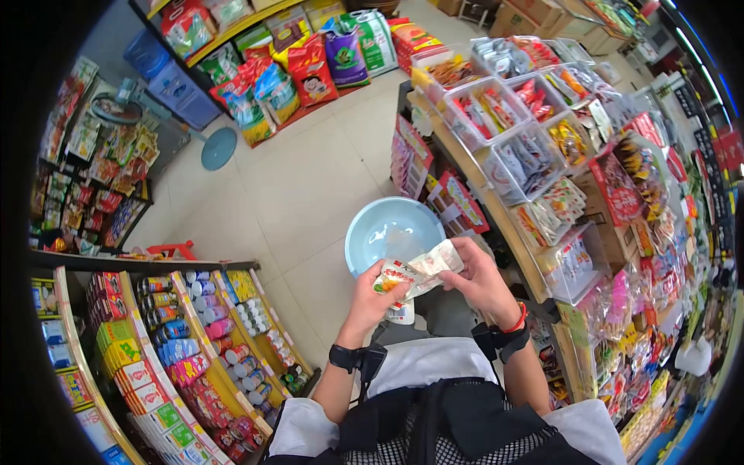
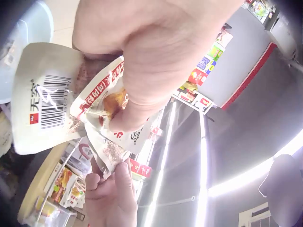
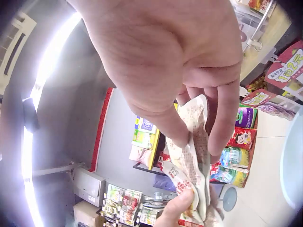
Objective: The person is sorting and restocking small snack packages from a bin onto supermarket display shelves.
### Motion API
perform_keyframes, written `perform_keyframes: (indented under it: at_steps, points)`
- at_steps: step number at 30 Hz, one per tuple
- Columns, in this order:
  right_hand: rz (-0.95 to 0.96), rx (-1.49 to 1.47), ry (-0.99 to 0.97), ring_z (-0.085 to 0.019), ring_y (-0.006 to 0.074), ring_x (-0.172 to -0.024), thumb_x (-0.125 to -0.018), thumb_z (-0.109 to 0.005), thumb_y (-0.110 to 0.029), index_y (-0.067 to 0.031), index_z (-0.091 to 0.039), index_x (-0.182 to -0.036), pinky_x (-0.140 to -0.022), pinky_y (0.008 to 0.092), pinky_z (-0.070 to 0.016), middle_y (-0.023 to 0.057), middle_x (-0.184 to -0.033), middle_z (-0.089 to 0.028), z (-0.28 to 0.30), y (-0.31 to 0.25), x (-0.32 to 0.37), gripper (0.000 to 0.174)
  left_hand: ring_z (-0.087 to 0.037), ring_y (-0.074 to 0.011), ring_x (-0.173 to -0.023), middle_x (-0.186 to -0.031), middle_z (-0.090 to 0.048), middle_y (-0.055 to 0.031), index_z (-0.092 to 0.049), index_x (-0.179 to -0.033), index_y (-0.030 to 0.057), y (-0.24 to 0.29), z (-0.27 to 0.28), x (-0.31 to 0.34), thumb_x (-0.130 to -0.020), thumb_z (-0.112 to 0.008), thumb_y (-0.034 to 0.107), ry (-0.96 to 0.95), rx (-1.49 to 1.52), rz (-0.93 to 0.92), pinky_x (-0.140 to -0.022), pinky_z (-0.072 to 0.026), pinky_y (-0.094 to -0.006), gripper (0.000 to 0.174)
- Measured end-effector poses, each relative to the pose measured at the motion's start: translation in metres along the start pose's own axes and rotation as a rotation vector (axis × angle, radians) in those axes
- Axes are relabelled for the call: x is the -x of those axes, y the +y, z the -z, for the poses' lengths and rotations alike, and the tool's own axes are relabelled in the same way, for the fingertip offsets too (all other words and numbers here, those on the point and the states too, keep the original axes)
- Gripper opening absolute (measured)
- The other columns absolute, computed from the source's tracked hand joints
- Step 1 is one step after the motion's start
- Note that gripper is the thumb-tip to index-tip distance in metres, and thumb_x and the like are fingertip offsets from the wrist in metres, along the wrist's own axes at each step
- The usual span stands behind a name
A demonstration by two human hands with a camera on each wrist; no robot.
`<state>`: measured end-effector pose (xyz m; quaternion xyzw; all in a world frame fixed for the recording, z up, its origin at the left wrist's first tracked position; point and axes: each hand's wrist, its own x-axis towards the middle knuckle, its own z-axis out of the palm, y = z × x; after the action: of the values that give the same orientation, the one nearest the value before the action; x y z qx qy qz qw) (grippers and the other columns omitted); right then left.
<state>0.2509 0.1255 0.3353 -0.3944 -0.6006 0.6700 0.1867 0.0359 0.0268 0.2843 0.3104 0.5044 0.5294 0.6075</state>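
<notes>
Small white snack packets are held between the two hands, low over a light blue basin [image 1: 380, 225]. My left hand [image 1: 370, 304] pinches a packet with a food picture [image 1: 394, 277], its thumb across the front. Behind it, a packet with a barcode [image 2: 52, 101] sticks out from the same grip. My right hand [image 1: 482, 280] pinches the far end of a white packet [image 1: 435, 266] between thumb and fingers. In the right wrist view, packet edges [image 3: 193, 142] lie close together between the two hands.
A counter with clear bins [image 1: 488, 112] of small packets runs along the right. Shelves of cans and boxes [image 1: 167, 341] stand at the left. Large bags [image 1: 314, 70] line the back, and a round fan base [image 1: 219, 149] rests on the tiled floor [image 1: 287, 186].
</notes>
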Motion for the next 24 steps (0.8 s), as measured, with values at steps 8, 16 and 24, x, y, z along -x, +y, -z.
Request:
perform_keyframes:
  at_steps: [8,16,24]
  points:
    - [0.16,-0.024,0.112,-0.063,0.0103,-0.094,-0.098,-0.061,-0.008,0.0014,-0.048,-0.13,-0.075,0.0281,-0.0575,0.0071,-0.113,-0.063,0.006,0.004,0.026,0.035,-0.061,-0.0075,-0.095,-0.106,-0.065,-0.0021,-0.057,-0.119,0.0024,0.018,-0.048,-0.008,-0.086,-0.078,0.006,-0.139,-0.137,-0.016,-0.083,-0.0518,-0.0259,0.039]
    - [0.206,-0.32,0.485,-0.064,0.0116,-0.097,-0.097,-0.06,-0.004,-0.0005,-0.049,-0.124,-0.076,0.0255,-0.0572,0.0061,-0.111,-0.064,0.089,-0.006,0.053,0.029,-0.073,-0.0201,-0.091,-0.11,-0.07,-0.0112,-0.055,-0.124,-0.0002,0.028,-0.09,-0.052,-0.094,-0.068,0.004,-0.24,-0.104,0.065,-0.078,-0.0597,-0.0301,0.033]
    - [0.554,-0.156,0.124,-0.06,0.0224,-0.115,-0.071,-0.06,0.012,-0.0047,-0.061,-0.097,-0.105,0.0378,-0.0428,0.0088,-0.113,-0.065,0.177,-0.033,0.085,0.031,-0.068,-0.0121,-0.098,-0.115,-0.068,-0.0073,-0.052,-0.137,0.001,0.054,-0.169,-0.101,-0.103,-0.055,0.013,-0.537,-0.293,0.241,-0.083,-0.0572,-0.0281,0.036]
